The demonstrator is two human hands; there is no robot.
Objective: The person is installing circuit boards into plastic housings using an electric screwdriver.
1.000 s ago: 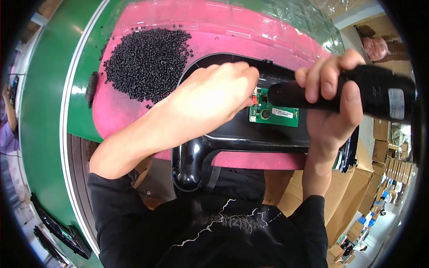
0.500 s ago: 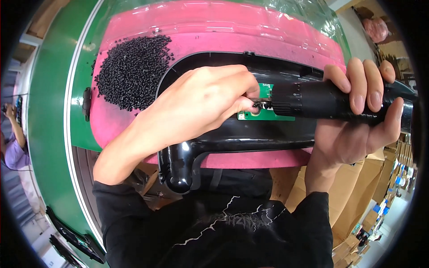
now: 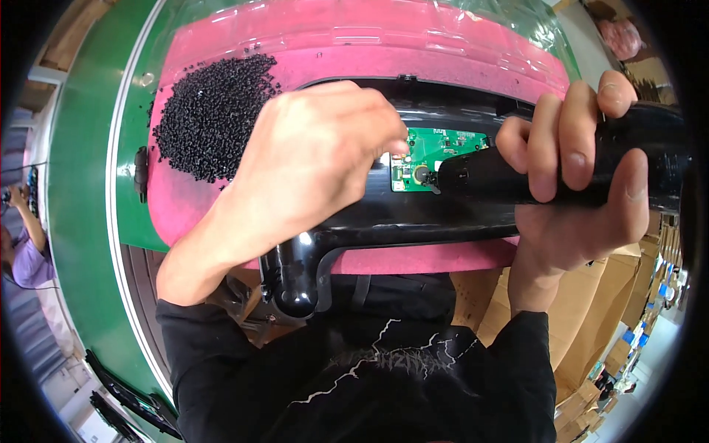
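1. Broadly, your work sits on the pink pad (image 3: 443,44), which lies on the green table (image 3: 81,184); a long glossy black housing (image 3: 413,221) stretches across the pad, its rounded end hanging over the near edge toward your body.
2. Your right hand (image 3: 583,184) is wrapped tight around the black power screwdriver (image 3: 517,173), whose tip rests on the board. If it tilts, the bit could, I judge, skid onto the components.
3. Your left hand (image 3: 310,162) lies over the housing, fingertips pressed together at the board's left edge; whether they pinch a screw I cannot tell.
4. The green circuit board (image 3: 432,151) sits inside the housing, between your hands.
5. The heap of black screws (image 3: 210,114) lies on the pad, left of your wrist; a careless sweep could scatter it.
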